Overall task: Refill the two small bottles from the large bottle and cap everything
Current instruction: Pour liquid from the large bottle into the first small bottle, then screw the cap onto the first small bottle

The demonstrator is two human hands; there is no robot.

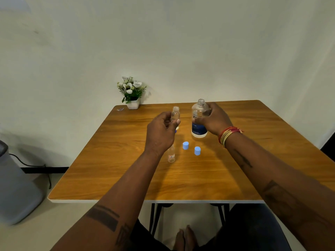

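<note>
Head view: left hand (161, 131) grips uncapped small bottle (175, 115), right hand (214, 119) clamps open large bottle (199, 120). Second small bottle (171, 155) unfilled, two blue caps (185, 145) loose on counter (126, 169). Pouring, capping remain.

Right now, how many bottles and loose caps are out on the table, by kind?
Small bottles: 2, one held in the left hand at, one standing at
Large bottle: 1
Light blue caps: 2, at and
Total: 5

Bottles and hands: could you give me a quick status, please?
Left hand holds small bottle, uncapped. Right hand holds large bottle, uncapped. Second small bottle and two caps on table. Nothing blocking.
</note>
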